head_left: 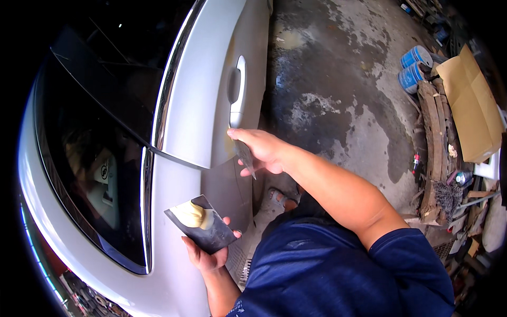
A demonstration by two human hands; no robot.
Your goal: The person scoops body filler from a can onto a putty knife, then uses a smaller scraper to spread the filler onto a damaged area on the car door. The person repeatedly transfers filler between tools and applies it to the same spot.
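Note:
My left hand grips a dark, flat square plate from below, its fingers round the edges. A mound of pale yellow body filler lies on the plate. My right hand pinches a thin, dark spreader, the thumb on its upper end beside the car door. This hand is just below the silver door handle. Yellowish smears show on the silver car door near the handle and by my thumb. Whether the spreader touches the door I cannot tell.
The car's rear side window is at left. Stained concrete floor lies right of the car. Blue cans, a cardboard box and wooden boards are piled at the far right. My sandalled foot stands close to the car.

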